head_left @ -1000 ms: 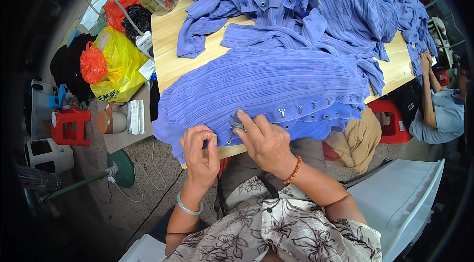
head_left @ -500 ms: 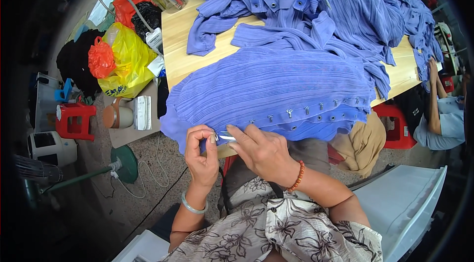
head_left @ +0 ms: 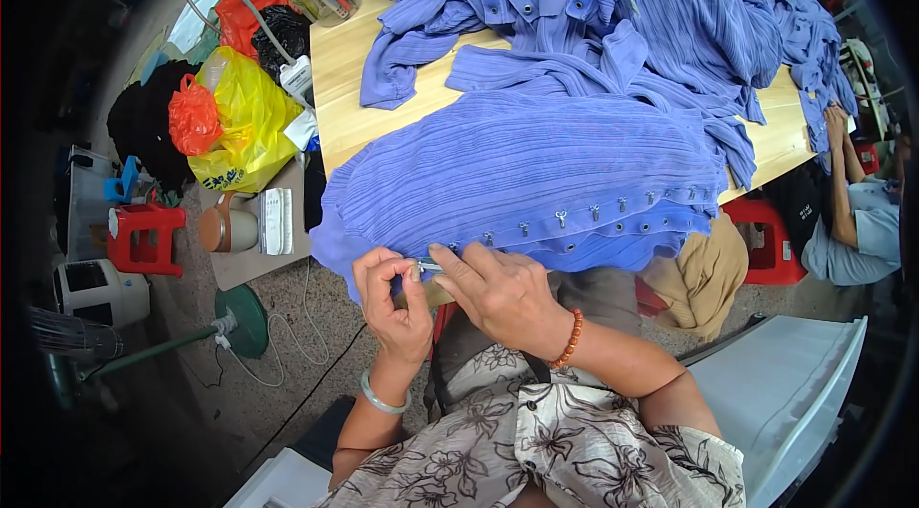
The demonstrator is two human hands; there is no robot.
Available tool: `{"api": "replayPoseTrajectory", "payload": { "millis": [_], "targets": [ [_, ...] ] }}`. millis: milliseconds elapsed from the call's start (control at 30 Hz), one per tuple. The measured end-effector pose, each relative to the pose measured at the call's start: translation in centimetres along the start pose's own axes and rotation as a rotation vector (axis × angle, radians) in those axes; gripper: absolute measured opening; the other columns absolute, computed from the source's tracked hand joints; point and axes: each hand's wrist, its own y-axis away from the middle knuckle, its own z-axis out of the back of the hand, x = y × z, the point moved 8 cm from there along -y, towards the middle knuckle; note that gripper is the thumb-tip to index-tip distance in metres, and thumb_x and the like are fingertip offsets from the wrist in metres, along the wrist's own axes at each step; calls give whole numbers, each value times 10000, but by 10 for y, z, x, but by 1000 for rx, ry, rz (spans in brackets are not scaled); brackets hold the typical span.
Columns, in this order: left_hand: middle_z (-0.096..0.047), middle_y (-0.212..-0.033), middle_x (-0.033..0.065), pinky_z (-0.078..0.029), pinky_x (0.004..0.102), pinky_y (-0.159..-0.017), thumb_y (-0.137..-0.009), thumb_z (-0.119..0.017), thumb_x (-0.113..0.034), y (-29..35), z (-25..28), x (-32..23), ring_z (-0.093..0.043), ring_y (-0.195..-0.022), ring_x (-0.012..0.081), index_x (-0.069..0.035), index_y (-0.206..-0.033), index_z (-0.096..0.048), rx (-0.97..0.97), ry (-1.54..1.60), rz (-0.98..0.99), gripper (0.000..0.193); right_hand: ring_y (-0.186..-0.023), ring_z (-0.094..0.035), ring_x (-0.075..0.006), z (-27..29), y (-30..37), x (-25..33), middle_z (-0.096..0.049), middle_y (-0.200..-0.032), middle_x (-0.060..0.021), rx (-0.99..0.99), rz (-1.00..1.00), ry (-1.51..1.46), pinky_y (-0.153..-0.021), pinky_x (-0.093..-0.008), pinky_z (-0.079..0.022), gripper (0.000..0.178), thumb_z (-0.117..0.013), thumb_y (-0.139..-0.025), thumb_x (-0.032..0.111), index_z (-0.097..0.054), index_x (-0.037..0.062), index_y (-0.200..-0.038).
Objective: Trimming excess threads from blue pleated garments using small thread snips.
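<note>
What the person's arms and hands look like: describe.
The left hand is ungloved, with a pale, smooth wrist bangle; the right hand is ungloved, with a reddish beaded bracelet. The right sleeve is short, cream, with dark floral outlines.

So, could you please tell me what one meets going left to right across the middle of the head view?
Red stool, jar, white bundle, left hand, right hand, tan cloth, second red stool, co-worker's light-blue shirt.

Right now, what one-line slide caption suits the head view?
Right hand holds metal tool beside left hand at edge of blue garment.
</note>
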Motion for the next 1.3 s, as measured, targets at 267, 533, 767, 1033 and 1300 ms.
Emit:
{"api": "replayPoseTrajectory", "payload": {
  "millis": [267, 533, 767, 1033, 1300],
  "targets": [
    [-548, -956, 150, -449, 390, -750, -887, -641, -9, 9, -1, -16, -522, -892, 295, -10, -987, -598, -69, -169, -206, 109, -596, -605, -182, -3, 1, 2, -550, -834, -58, -30, 82, 105, -521, -322, -486, 419, -684, -879, 204, -637, 42, -1263],
    [-629, -839, 86, -441, 434, -706, -863, -734, -173, 51, -20, -21, -596, -783, 310, -74, -793, -594, 806, -232, -151, 185, -539, -557, -202, 35, 19, -31, -530, -760, -48, -142, -72, 34, -497, -327, -453, 414, -760, -857, 231, -660, 78, -1229],
    [-662, -985, 92, -521, 269, -757, -830, -722, 46, 60, -26, -13, -640, -834, 137, 18, -1111, -672, 779, 328, 410, 287, -566, -601, -219, 51, 64, -46, -548, -786, -62, -73, -125, 39, -517, -341, -484, 396, -743, -877, 229, -646, 58, -1221],
    [-613, -948, 110, -414, 411, -742, -794, -774, -40, -4, -58, -72, -568, -830, 290, -36, -1087, -692, 211, -251, -368, 303, -537, -576, -231, 69, 79, -62, -534, -759, -60, -173, -225, 62, -501, -342, -471, 403, -756, -865, 227, -654, 64, -1220],
    [-592, -945, 75, -381, 398, -748, -832, -729, -74, -20, -81, -60, -540, -846, 258, -57, -1060, -705, 206, -482, -511, 229, -527, -561, -213, 67, 77, -65, -517, -750, -51, -198, -196, 39, -493, -336, -464, 414, -764, -857, 222, -655, 68, -1225]
  ]
}}
